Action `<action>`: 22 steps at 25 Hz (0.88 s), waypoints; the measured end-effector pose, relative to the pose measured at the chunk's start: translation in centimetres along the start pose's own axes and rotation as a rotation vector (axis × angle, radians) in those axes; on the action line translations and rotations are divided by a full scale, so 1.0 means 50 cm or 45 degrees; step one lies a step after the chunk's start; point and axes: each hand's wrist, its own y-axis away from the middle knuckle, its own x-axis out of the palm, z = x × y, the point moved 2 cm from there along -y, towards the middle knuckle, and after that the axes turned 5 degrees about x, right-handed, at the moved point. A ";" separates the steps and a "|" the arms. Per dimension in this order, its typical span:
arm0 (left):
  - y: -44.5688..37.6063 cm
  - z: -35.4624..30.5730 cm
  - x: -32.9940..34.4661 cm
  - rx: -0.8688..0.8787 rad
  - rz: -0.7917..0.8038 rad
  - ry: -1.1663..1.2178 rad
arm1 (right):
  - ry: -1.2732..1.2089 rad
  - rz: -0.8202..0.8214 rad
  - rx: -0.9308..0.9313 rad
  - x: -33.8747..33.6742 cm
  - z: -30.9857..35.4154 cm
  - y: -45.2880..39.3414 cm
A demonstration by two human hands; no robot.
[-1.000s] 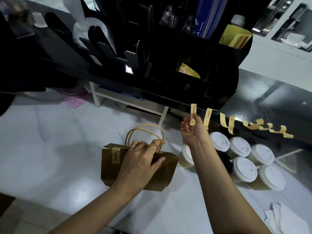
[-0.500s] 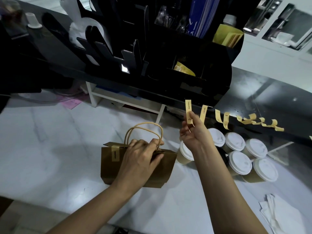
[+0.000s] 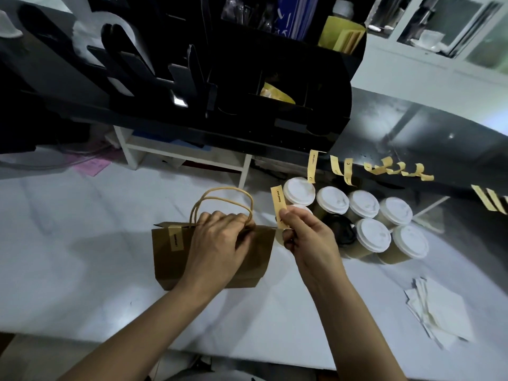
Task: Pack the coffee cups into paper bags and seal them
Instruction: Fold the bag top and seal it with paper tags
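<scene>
Sealing step in hand: left hand (image 3: pixel 220 243) presses down on the folded top of the brown paper bag (image 3: pixel 167 270), fingers curled over the mouth at the base of the twine handles (image 3: pixel 220 199), keeping it closed. Bag stands upright on the white surface (image 3: pixel 82 270), near centre. One yellow sticker strip (image 3: pixel 175 237) already sits over the fold at the bag's left end. Right hand (image 3: pixel 305 240) pinches a second sticker strip (image 3: pixel 278 202), printed "Good luck!", held upright just beside the bag's right top corner, not yet touching it. Cups inside the bag can't be seen.

Judgement: first bag nearly done; seven or so lidded coffee cups (image 3: pixel 373 235) wait clustered right of the bag, more strips (image 3: pixel 313 166) hang off the dark shelf edge.

Next move needs the strip laid across the fold at the right end, one half on each face, then pressed flat while the left grip keeps the mouth shut. Risk: sticky side catching a handle or creasing.
</scene>
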 end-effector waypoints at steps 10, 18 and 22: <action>0.003 -0.005 -0.004 -0.045 0.066 -0.006 | 0.159 0.014 -0.060 0.016 -0.048 0.044; 0.006 -0.011 -0.010 -0.068 0.047 0.037 | 0.174 -0.001 -0.045 0.025 -0.062 0.035; 0.004 -0.015 -0.014 -0.054 0.066 0.058 | 0.156 -0.001 -0.063 0.025 -0.064 0.032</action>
